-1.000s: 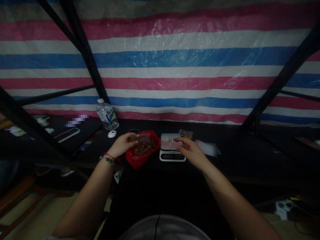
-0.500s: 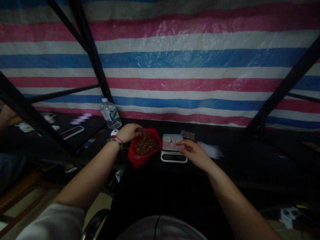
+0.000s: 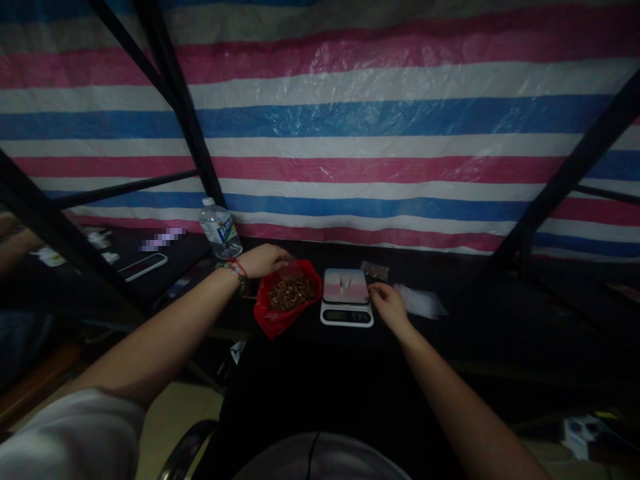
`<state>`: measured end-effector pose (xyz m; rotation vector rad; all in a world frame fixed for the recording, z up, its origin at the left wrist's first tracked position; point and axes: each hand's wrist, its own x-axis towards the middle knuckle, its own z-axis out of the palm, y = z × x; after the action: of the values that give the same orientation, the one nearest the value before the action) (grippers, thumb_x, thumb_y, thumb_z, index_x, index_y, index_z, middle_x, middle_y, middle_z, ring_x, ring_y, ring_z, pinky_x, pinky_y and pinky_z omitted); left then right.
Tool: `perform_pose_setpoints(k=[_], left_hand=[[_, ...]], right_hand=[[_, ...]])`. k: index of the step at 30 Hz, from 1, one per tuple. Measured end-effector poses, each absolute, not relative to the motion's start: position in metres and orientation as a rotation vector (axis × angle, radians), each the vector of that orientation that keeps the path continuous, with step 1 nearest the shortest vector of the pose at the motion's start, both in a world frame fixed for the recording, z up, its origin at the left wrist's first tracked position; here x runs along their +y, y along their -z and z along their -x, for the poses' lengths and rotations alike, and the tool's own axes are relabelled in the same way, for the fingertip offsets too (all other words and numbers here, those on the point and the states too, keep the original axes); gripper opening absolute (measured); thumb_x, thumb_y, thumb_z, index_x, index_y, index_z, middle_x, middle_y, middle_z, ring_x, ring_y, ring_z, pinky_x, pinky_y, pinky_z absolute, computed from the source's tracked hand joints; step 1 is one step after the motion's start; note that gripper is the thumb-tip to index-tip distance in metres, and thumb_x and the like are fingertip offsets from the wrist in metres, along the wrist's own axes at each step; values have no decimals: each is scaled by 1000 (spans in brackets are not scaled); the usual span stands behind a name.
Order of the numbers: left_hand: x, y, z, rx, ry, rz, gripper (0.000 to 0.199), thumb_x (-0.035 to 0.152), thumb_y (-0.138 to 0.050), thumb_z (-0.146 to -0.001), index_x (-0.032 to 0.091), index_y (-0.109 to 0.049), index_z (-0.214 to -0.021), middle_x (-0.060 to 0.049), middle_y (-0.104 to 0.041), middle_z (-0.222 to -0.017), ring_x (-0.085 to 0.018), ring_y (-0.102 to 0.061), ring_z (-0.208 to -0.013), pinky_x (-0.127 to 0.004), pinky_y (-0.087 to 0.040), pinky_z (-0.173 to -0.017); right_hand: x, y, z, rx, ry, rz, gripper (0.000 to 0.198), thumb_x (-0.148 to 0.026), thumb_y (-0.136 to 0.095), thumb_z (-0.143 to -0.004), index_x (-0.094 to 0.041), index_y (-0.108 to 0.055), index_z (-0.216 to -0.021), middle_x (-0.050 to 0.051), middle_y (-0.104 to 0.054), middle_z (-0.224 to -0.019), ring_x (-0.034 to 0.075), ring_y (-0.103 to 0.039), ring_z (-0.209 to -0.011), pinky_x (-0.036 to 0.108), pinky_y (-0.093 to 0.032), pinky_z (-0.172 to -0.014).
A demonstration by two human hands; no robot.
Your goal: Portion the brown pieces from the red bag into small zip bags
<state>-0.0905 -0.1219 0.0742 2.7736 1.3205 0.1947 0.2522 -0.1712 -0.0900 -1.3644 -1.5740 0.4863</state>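
My left hand is at the back left of a red plastic bag, fingers curled over its rim. A bit of clear plastic shows under those fingertips; its full shape is hidden. Many small brown pieces, like nuts or seeds, fill the open bag. Right of it stands a white digital scale with a shiny plate; a small bright patch there could be a reflection or an object. My right hand is closed beside the scale's right edge, fingertips together. What they hold, if anything, is hidden.
Behind the scale lies a small clear packet with brown contents. Flat clear bags lie to the right. A plastic bottle stands back left, near a phone. Black metal bars slant upward. Another person's arm shows far left.
My right hand has moved off the scale's plate to its right side, and its fingers have drawn together. My left hand stays over the red bag's back rim.
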Motion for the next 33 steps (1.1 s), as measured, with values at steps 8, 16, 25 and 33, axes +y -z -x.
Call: perform_pose_setpoints(k=[8,16,25,33], left_hand=[[-130,-91,94,1368,-110,-2819,35,35,-39,-88,18,-70,-88,-7,-70,-86,-16,-61,-73,-24,-41,-71],[-143,-99,93,1464,-182,-2852,32,31,-41,-84,17,-70,-89,-7,-69,-85,-18,-61,-75,-26,-43,-72],[-190,-79,57,1405,-948,-2477,30,35,-48,-84,17,-68,-96,-4,-70,-91,-18,-62,-79,-28,-47,-76],[-223,-12,-20,1032,-1221,-1642,21,36,-64,-74,17,-62,-83,-4,-68,-81,-19,-65,-75,-29,-53,-67]], right_hand=[[-175,84,-253,-1542,-371,1376,28,-31,-46,-78,-16,-67,-88,8,-68,-88,22,-61,-82,36,-46,-77],[-175,85,-255,-1517,-409,1369,28,-31,-46,-77,-16,-67,-88,8,-68,-87,22,-62,-81,36,-47,-76],[-190,59,-227,-1485,-825,1065,50,-38,-64,-70,-20,-55,-116,6,-64,-99,11,-55,-61,26,-46,-59],[-220,19,-196,-1103,-1227,939,30,-41,-72,-64,-17,-60,-78,0,-62,-66,9,-50,-50,19,-37,-44]])
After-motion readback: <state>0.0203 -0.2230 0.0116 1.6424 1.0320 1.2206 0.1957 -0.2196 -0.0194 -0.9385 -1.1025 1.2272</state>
